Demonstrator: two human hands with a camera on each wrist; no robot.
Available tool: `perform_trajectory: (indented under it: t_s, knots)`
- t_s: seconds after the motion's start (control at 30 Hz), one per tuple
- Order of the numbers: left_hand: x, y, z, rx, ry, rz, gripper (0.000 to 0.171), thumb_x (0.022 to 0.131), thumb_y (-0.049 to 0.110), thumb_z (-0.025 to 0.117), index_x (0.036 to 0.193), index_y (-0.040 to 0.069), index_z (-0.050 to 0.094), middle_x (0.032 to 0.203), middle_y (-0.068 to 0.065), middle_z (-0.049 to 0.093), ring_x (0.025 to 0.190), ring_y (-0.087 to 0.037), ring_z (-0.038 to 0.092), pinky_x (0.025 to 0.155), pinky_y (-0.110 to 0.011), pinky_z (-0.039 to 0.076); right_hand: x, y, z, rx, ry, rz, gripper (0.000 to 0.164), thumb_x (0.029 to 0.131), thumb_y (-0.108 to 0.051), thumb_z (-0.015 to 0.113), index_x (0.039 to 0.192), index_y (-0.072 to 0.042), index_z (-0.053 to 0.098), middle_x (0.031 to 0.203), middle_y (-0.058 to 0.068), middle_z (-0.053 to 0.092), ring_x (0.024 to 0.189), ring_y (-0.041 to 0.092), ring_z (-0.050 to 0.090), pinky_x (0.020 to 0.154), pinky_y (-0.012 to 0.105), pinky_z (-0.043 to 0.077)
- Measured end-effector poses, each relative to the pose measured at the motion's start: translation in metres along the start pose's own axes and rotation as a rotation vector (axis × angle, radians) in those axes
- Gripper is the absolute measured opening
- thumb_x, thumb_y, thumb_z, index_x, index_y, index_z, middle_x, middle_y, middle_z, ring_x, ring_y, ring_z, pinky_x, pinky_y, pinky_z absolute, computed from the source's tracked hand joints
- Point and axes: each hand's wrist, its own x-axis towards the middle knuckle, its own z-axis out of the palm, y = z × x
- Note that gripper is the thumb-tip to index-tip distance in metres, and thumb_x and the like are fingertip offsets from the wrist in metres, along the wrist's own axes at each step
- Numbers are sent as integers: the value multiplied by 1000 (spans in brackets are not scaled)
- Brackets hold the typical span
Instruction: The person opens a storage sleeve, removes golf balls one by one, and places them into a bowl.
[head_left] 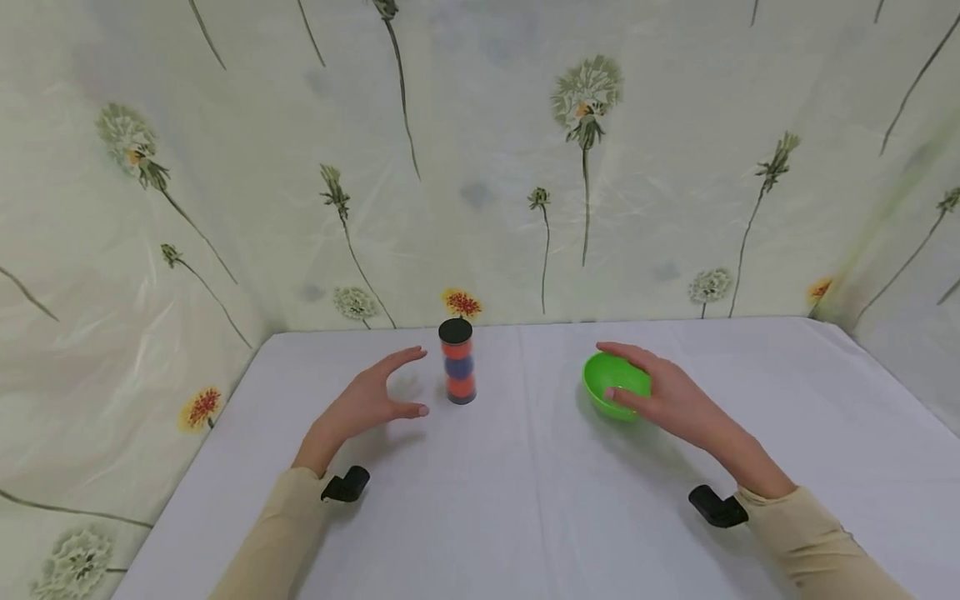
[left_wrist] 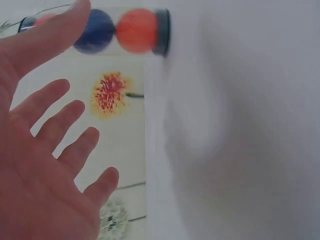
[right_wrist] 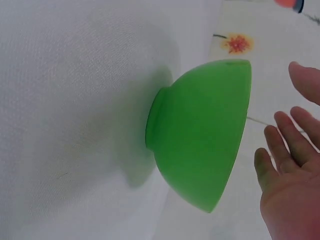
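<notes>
A clear tube [head_left: 459,367] with a black lid stands upright on the table, and orange and blue balls [left_wrist: 93,31] are stacked inside it. Just left of the tube is my left hand [head_left: 365,402], thumb and fingers spread apart with a gap before the tube. In the left wrist view the thumb overlaps the tube. A green bowl [right_wrist: 202,130] rests upright to the right. My right hand [head_left: 671,400] hovers at the bowl's right side, its thumb and fingers apart over the rim. Between the palm and fingers of each hand there is nothing held.
A white cloth covers the table [head_left: 517,500]. Behind it and along the sides hangs a pale curtain [head_left: 480,167] printed with dandelions and orange flowers. Small black devices [head_left: 347,484] are worn at both wrists.
</notes>
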Motion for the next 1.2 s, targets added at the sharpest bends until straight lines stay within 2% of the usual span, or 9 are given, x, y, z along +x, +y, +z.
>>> perform_trajectory:
  t_s: [0.1,0.3,0.5,0.73,0.8,1.0,1.2]
  knots:
    - [5,-1,1,-85,1,-8,80,82,27,81,151,27,40,155,4,35,144,-28,27,110,-57,27,4,2,-1,51,4,-17,58,94,-21,68,146,-10,45,144,8,49,136,33,39,106,56,32]
    - [16,-7,7,-250,2,5,73,85,20,78,149,17,44,152,-1,40,142,-28,31,113,-53,22,10,5,0,153,2,-15,56,95,-20,67,146,-9,46,143,5,50,135,27,42,109,45,31]
    - [24,-9,13,-384,34,-3,63,87,13,76,144,14,50,148,-5,46,139,-25,38,113,-49,25,17,3,0,204,9,-18,57,94,-20,68,145,-7,46,142,7,51,135,29,43,109,44,31]
    - [32,-10,24,-492,48,2,60,86,7,74,141,10,52,146,-9,48,137,-27,40,112,-49,27,21,5,2,274,10,16,57,94,-22,68,145,-9,46,143,5,51,135,29,42,106,23,34]
    - [34,-9,27,-524,37,1,60,86,7,75,141,10,52,146,-8,48,137,-27,40,112,-49,28,22,6,4,294,14,17,57,94,-21,68,145,-8,46,142,6,51,134,28,44,107,24,34]
    - [41,-4,34,-601,3,1,61,84,7,77,140,13,53,143,-4,50,136,-23,42,110,-47,32,25,5,8,335,21,13,57,94,-19,69,144,-6,47,141,5,52,127,22,49,109,40,33]
    - [47,-3,41,-648,-11,18,53,85,9,76,134,16,57,134,-4,57,133,-22,46,109,-45,34,27,2,11,361,23,17,57,94,-20,69,144,-7,47,142,6,52,127,21,49,109,43,34]
